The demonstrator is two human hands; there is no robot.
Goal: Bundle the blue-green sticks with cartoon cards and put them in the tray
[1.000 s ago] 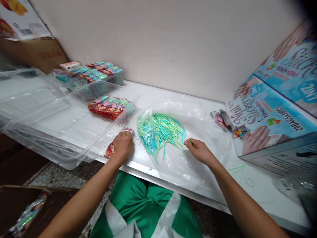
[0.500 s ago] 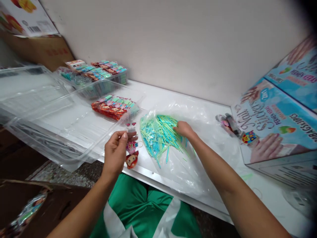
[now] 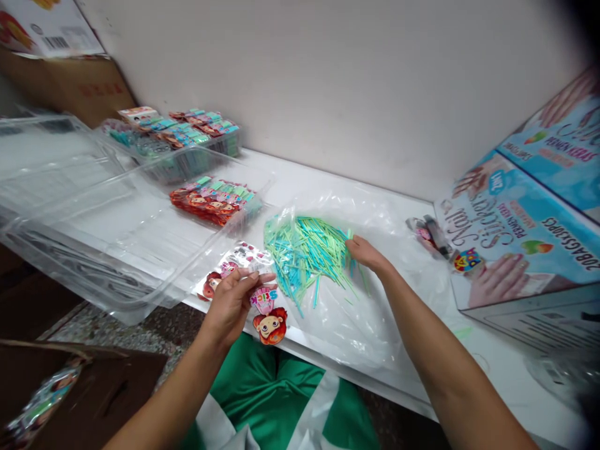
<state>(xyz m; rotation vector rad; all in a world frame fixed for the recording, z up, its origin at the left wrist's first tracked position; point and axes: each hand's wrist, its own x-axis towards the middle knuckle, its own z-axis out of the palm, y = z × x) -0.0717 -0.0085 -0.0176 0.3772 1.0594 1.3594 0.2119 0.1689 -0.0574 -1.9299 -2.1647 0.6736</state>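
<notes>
My left hand (image 3: 234, 303) is closed on a printed packet (image 3: 270, 326) with a red-haired cartoon figure, over the table's front edge. More of the same print, a packet sheet (image 3: 210, 284), shows behind its fingers. At the right side of a heap of thin green and blue sticks (image 3: 309, 247), my right hand (image 3: 365, 251) is pinched. Stick ends show at its fingertips; how many it holds is hidden. The heap lies on a clear plastic bag (image 3: 360, 325).
Clear plastic trays (image 3: 126, 309) stand at left. Filled packets (image 3: 210, 203) lie in a row behind my left hand, with a full tub (image 3: 229, 147) beyond. On the right are a printed carton (image 3: 525, 231) and small packets (image 3: 426, 236). An open cardboard box (image 3: 126, 381) sits lower left.
The packet in my left hand has come nearer and turned, showing more of its print. My right hand has shifted slightly right, to the heap's edge, with stick ends now showing at its fingers.
</notes>
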